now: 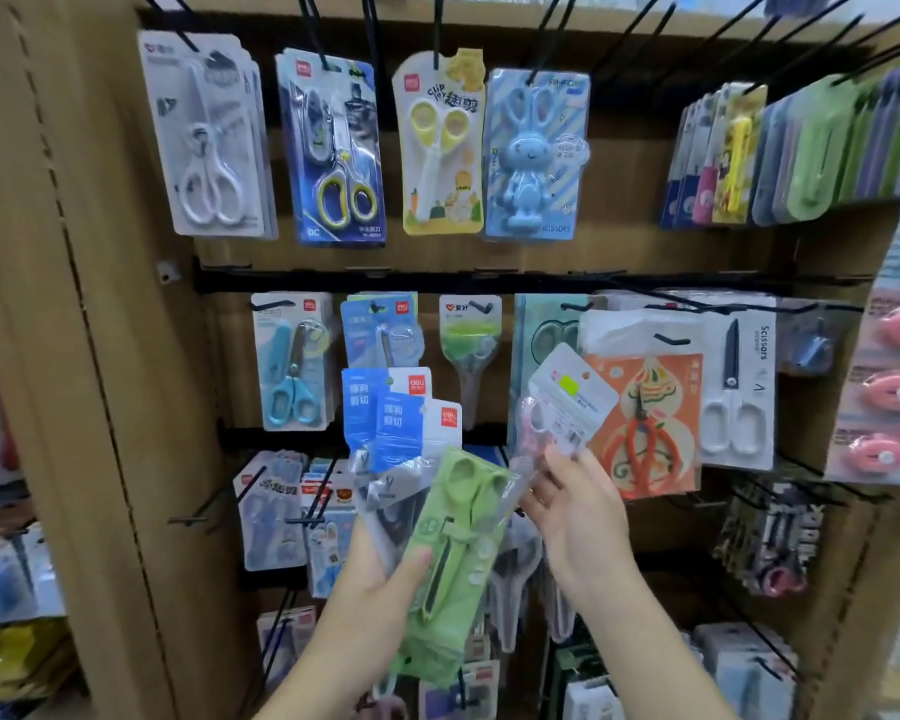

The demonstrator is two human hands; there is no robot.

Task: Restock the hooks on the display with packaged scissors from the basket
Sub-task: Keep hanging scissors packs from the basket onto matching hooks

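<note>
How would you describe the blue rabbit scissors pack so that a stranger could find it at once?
Look at the top row of hooks on the brown display board. The fourth pack from the left hangs there, right beside the yellow-handled scissors pack. Only it holds a blue rabbit figure with looped ears on a pale blue card.

brown display [635, 163], rows of black hooks [188, 520], packaged scissors [344, 148] hanging on most, some stacked several deep

Tilted green scissors pack [463, 537], pink pack [567, 407]
</note>
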